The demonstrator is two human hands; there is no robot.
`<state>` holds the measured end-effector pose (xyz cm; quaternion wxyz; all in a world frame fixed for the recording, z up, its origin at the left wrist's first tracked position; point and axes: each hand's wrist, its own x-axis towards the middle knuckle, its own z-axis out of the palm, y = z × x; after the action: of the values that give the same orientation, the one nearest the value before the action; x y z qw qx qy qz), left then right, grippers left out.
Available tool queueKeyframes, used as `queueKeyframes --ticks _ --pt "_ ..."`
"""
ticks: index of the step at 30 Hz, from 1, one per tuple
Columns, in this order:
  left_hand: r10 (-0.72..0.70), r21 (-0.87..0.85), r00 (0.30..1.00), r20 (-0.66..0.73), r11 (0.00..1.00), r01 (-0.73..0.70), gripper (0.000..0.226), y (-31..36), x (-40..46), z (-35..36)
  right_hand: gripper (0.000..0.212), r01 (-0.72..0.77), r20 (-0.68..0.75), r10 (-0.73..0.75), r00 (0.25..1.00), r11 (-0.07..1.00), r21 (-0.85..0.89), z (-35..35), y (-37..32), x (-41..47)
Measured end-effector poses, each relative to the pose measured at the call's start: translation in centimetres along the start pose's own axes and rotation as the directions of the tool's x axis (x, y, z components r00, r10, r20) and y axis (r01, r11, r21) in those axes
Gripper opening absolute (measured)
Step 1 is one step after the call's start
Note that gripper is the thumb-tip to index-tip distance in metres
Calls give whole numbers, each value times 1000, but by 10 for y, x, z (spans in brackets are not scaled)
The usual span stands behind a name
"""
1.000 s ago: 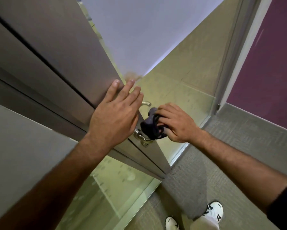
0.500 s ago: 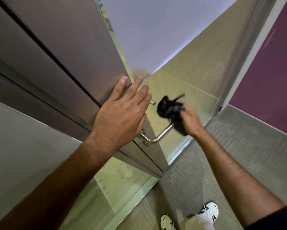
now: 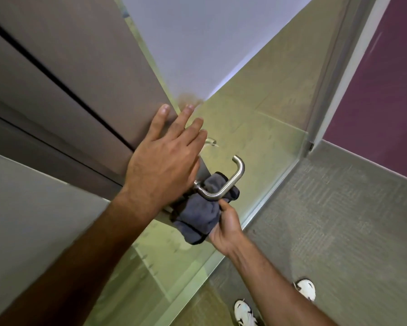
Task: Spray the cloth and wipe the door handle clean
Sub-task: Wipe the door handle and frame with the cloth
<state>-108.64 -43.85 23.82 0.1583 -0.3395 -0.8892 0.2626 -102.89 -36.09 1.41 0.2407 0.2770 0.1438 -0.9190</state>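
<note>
Left hand lies flat, fingers spread, at door edge; right hand clamps grey cloth beneath door handle.

No writing, label, brand or number can be read anywhere in this view. The white shoes at the bottom edge carry dark marks that may be a logo, but they are too small and blurred to make out.
</note>
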Motion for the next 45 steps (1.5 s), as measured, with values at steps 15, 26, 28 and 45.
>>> queueKeyframes --ticks 15,26,28,45 --pt "84 -135 996 10 987 -82 57 -4 -8 -3 30 316 -232 -374 898 914 -253 5 -38 -48" --pt "-239 -929 900 364 -33 368 80 46 -30 2 30 504 145 -508 849 698 -509 62 -125 -124" --pt "-185 -884 874 450 -235 405 77 61 -28 5 26 484 202 -457 866 670 -562 54 -123 -129" --pt "-493 -739 606 625 -624 255 32 176 10 -29 44 396 439 -43 897 516 -760 43 -215 -145"
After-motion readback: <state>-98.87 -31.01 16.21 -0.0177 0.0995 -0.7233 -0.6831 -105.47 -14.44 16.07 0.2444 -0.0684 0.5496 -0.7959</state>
